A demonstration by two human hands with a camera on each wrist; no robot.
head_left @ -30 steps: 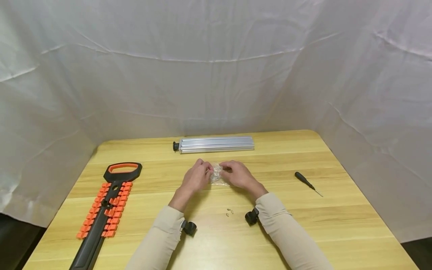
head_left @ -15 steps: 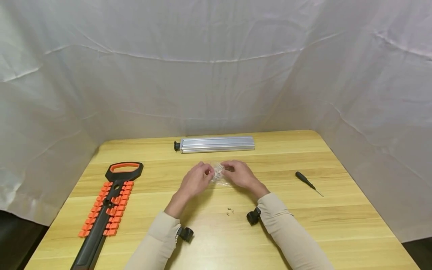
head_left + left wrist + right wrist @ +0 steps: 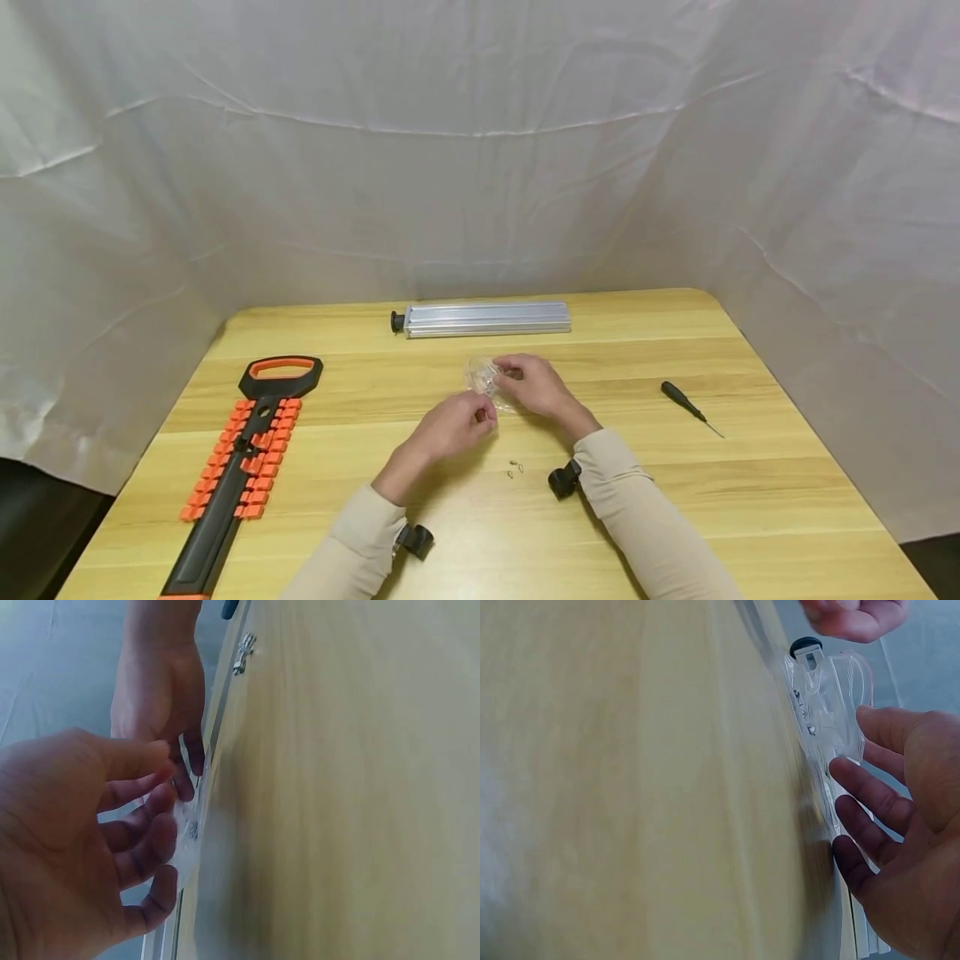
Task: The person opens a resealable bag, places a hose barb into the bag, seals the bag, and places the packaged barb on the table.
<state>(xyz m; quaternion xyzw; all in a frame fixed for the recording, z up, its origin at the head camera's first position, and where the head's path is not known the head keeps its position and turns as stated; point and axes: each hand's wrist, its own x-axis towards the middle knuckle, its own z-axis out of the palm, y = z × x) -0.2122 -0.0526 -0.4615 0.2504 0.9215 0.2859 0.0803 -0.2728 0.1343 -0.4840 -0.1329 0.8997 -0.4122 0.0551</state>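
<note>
My right hand (image 3: 534,387) pinches a clear plastic bag (image 3: 481,374) by its edge, thumb on one side. Small shiny metal pieces (image 3: 804,716) show inside the bag in the right wrist view. Just nearer than the bag, my left hand (image 3: 453,427) hovers over the table with curled fingers. Its thumb and index fingertips are close together in the left wrist view; anything between them is too small or hidden to tell. Three small metal pieces (image 3: 521,468) lie loose on the wood in front of the hands.
Behind the bag lies a silver aluminium profile (image 3: 489,320) with a black knob (image 3: 397,322). A black and orange handled rack (image 3: 255,442) is at the left, a black screwdriver (image 3: 681,400) at the right. Pale cloth (image 3: 480,200) surrounds the wooden table (image 3: 750,500).
My left hand has come away from the bag, moving nearer and slightly right. My right hand stays with the bag, which now stands more open on its left.
</note>
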